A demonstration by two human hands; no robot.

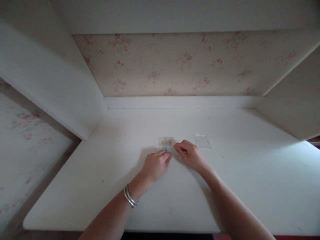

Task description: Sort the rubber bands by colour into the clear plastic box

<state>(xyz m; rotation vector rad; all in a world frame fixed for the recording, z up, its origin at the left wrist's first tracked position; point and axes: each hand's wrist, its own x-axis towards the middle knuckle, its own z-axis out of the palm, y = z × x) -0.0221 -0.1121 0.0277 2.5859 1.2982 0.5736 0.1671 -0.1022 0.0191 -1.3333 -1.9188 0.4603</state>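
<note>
A small clear plastic box [161, 138] lies on the white desk, with tiny yellow and reddish pieces in it, too small to name. My left hand [157, 163] is at the near side of the box, its fingers curled together; whatever they grip is hidden. Just right of the box, my right hand [188, 153] pinches with thumb and forefinger, and what is between the tips is too small to make out. Beyond my right hand rests a flat clear plastic lid [203, 141], apart from both hands.
The white desk [140, 123] has a raised back edge and a side panel [57, 70] on the left. Behind it is flowered wallpaper [160, 63]. A small dark sliver [102, 181] lies to the left, and a tiny speck [222, 156] on the right.
</note>
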